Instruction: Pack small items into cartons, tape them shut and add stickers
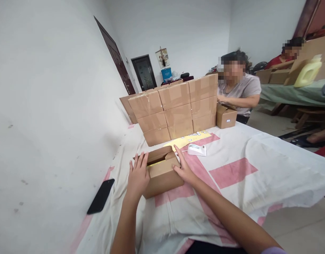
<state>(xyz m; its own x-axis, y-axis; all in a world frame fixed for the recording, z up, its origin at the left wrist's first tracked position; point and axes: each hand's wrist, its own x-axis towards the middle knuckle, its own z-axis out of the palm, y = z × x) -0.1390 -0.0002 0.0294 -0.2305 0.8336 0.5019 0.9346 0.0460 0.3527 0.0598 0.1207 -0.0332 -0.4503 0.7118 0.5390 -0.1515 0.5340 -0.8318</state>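
A small cardboard box (162,181) sits on the cloth in front of me, its top partly open. The far flap stands up and the near flap lies partly over the opening; a strip of yellow shows inside. My left hand (138,174) holds the box at its left side, fingers stretched up over the edge. At the right end, my right hand (184,168) grips the box, thumb on the near flap and index finger pointing up by the far flap. Just beyond it lie a white tape-dispenser-like object (196,150) and a yellow printed sheet (182,142).
Stacked taped cartons (178,111) form a wall across the table. A black phone (101,196) lies at the left by the wall. A co-worker (240,90) sits beyond, behind another carton (226,116). A second person sits farther right, near a yellow jug (308,70).
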